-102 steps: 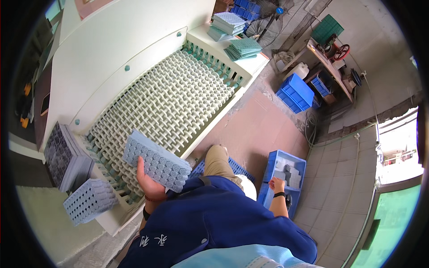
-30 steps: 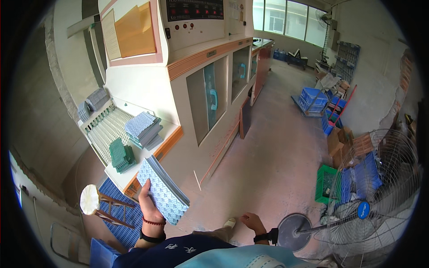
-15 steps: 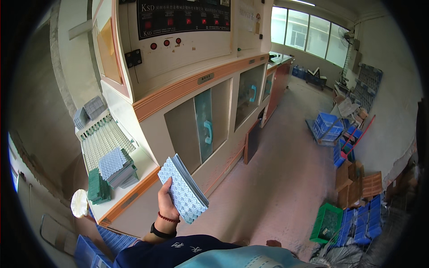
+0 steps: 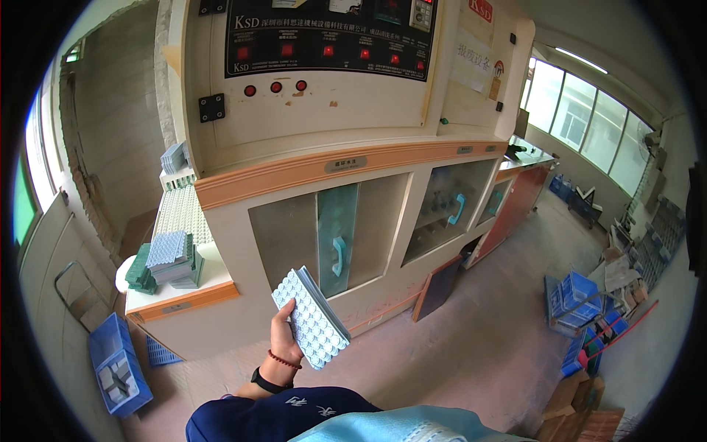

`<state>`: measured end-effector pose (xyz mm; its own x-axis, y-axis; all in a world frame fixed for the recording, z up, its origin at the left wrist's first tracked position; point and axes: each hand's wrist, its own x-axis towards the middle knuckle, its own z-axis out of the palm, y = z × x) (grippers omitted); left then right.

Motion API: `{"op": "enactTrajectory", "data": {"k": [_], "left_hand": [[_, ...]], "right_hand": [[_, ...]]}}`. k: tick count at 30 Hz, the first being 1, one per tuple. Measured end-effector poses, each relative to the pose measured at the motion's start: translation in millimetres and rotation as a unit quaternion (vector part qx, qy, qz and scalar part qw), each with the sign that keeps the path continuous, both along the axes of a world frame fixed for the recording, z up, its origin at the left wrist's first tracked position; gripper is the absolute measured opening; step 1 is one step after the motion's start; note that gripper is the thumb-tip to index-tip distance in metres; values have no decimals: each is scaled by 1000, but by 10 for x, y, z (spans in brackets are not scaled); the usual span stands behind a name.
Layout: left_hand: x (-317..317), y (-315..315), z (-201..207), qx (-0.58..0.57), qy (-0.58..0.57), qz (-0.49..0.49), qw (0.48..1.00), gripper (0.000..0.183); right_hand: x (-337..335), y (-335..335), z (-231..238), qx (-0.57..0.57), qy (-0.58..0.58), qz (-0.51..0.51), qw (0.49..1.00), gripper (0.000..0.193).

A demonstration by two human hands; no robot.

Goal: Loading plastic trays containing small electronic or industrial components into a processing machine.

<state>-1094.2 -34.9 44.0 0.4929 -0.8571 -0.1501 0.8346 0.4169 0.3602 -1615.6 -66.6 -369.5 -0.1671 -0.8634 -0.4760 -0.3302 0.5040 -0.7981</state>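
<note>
My left hand (image 4: 283,340) is closed round a stack of thin pale-blue panels (image 4: 313,318) covered in rows of round shapes, with a scalloped edge. Its thumb lies on the patterned face, and the other fingers are hidden behind the stack. The stack is held tilted in front of a cream machine cabinet (image 4: 287,228). My right hand is out of view. At the machine's left end, a similar stack of grey-blue panels (image 4: 169,250) rests on a white ledge beside green panels (image 4: 140,274).
A pale roller conveyor (image 4: 180,210) runs into the machine's left end, with more grey panels (image 4: 174,157) at its far end. Blue crates (image 4: 121,368) stand on the floor at lower left. Along the right wall are blue crates (image 4: 578,295) and cardboard boxes (image 4: 567,401).
The view has swung left, so the machine sits further right and more floor shows at lower left. The stack stays in my left hand.
</note>
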Motion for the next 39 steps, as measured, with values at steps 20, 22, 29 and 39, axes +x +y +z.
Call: {"op": "enactTrajectory", "data": {"k": [20, 22, 29, 39], "left_hand": [[-511, -550, -80, 24, 5, 82, 996, 30], [-521, -620, -117, 24, 14, 76, 997, 29], [-626, -888, -158, 23, 48, 36, 998, 27], [-751, -1253, -322, 59, 65, 29, 996, 27]], "right_hand": [[235, -1703, 94, 38, -53, 125, 990, 26], [315, -1802, 104, 40, -56, 136, 988, 25], [319, -2211, 124, 48, -51, 149, 986, 21], [275, -2685, 73, 57, -64, 142, 986, 16]]}}
